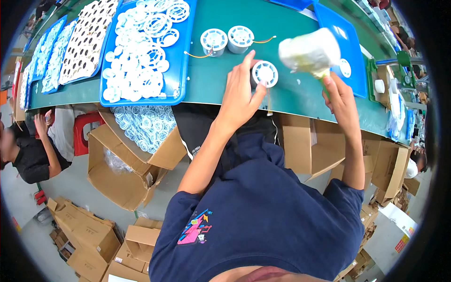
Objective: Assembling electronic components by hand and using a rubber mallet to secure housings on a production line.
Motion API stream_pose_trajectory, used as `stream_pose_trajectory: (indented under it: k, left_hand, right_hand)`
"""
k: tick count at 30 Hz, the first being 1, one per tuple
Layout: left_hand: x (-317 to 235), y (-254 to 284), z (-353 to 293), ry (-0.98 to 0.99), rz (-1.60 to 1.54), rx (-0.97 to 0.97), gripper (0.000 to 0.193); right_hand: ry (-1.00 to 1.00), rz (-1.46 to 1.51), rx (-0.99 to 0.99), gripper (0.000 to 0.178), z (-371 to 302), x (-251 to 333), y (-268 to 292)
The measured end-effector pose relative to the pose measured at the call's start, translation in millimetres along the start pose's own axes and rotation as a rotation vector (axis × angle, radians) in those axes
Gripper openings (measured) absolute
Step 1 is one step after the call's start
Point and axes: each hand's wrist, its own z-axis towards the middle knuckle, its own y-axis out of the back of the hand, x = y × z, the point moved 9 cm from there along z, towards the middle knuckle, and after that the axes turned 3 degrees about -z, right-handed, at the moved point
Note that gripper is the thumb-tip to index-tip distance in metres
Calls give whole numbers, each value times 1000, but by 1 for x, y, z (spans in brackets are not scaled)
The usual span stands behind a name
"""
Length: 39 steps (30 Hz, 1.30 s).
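White, round, slotted housing point(266, 73) was held by left fingers point(257, 97); white-headed, green-handled mallet point(310, 50) was gripped by right fingers point(332, 90).

A: How's the light?
B: Bright and fairly even, with no lamp clearly in view. The white plastic parts point(136, 56) are so pale that fine detail washes out.
A: Any glare?
B: A white patch shines off the blue tray at the right point(350, 47).
A: Shadows?
B: Soft ones, deeper inside the open carton point(297, 145) below the table point(206, 84).
A: Sharpness?
B: The white mallet head point(309, 50) looks soft-edged. Straight lines bow outward, and black rings the rim.
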Motion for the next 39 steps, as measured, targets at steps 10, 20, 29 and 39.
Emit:
stream_pose_trajectory:
  k: [10,20,29,39]
  left_hand:
    - [-2,3,-3,-44,-19,-69,86]
    - [-2,8,0,-23,-99,-65,77]
    - [3,15,-1,42,-212,-90,72]
    - [2,40,-1,56,119,-287,52]
  right_hand:
    - [-17,142,-149,42,-2,26,16]
    - [92,-164,6,40,19,41,14]
    - [180,-164,-114,40,21,46,9]
    - [305,-461,-672,39,56,-48,19]
